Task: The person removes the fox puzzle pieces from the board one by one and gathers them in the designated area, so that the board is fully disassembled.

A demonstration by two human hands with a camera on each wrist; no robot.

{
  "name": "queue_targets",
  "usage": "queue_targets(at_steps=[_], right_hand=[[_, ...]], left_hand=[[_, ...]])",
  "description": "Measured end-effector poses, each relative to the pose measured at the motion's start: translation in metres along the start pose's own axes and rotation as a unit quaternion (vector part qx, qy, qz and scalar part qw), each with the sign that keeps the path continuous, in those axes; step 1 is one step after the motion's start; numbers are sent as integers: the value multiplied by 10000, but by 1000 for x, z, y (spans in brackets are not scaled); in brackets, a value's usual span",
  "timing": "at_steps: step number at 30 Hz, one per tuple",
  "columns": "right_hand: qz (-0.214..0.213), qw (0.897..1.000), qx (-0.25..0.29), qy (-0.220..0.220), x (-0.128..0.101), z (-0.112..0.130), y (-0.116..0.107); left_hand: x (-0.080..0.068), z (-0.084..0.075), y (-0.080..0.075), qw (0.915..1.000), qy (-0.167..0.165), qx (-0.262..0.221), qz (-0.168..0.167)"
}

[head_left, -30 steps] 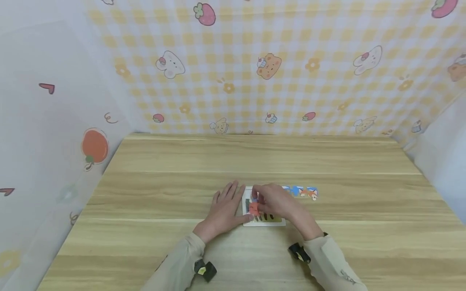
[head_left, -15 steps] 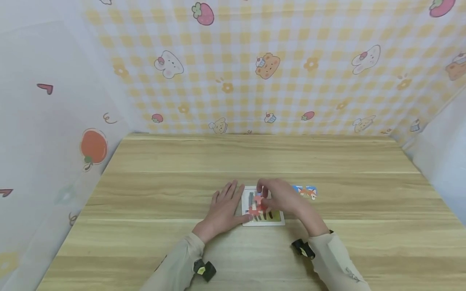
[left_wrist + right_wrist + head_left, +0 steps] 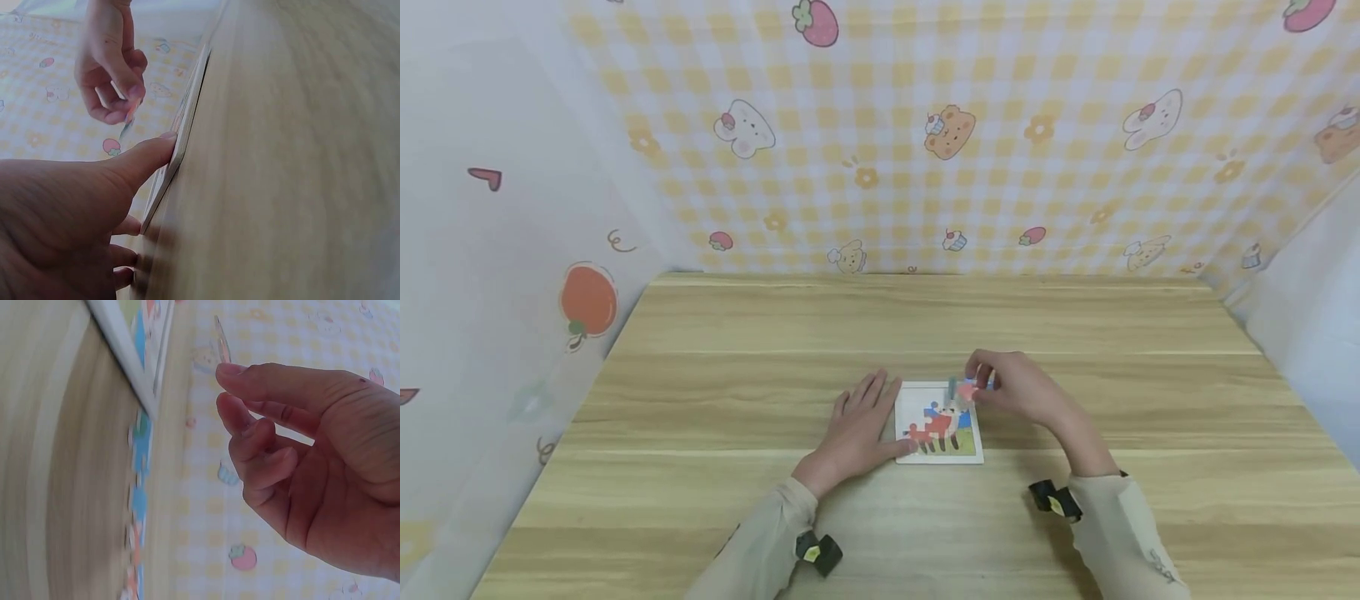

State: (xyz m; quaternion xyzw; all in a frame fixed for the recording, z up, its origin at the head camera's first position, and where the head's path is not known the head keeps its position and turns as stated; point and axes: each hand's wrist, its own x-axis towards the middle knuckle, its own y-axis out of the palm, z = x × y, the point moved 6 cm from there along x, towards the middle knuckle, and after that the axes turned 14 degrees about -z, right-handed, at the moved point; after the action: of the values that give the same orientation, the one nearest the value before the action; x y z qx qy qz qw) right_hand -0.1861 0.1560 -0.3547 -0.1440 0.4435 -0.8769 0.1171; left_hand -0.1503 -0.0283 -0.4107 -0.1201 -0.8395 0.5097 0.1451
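Note:
A jigsaw puzzle board [image 3: 917,395] with a white frame lies on the table, its lower and right parts filled with a fox picture. My left hand [image 3: 859,425] lies spread at the board's left side, its thumb [image 3: 147,157] resting on the frame's edge. Above the board's upper right corner, my right hand [image 3: 1018,388] pinches a puzzle piece [image 3: 966,390] between thumb and fingers. The piece shows thin and edge-on in the right wrist view, raised off the board.
Several loose puzzle pieces [image 3: 140,500] lie in a row beside the board, mostly hidden behind the right hand in the head view. The wooden table [image 3: 775,333] meets a checked cloth backdrop [image 3: 880,150] at the back.
My right hand has lifted the puzzle piece from the board's left part and carried it right and away from me, uncovering the fox picture. The left hand stays in place.

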Motion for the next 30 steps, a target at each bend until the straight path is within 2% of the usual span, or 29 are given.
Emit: queue_targets(at_steps=[5,11,17,30], right_hand=[[-60,9998,-127,104,-7,-12,-12],[9,9995,-327,32,-14,-19,-18],[170,9994,-265,107,-18,-24,-13],[414,9989,-150,178,-23,-33,-3]], left_hand=[[1,-2,0,10000,60,0,-32],[2,-4,-1,9999,102,-74,-52],[0,0,-2,10000,-11,37,-44],[0,-1,-1,10000,26,-73,-49]])
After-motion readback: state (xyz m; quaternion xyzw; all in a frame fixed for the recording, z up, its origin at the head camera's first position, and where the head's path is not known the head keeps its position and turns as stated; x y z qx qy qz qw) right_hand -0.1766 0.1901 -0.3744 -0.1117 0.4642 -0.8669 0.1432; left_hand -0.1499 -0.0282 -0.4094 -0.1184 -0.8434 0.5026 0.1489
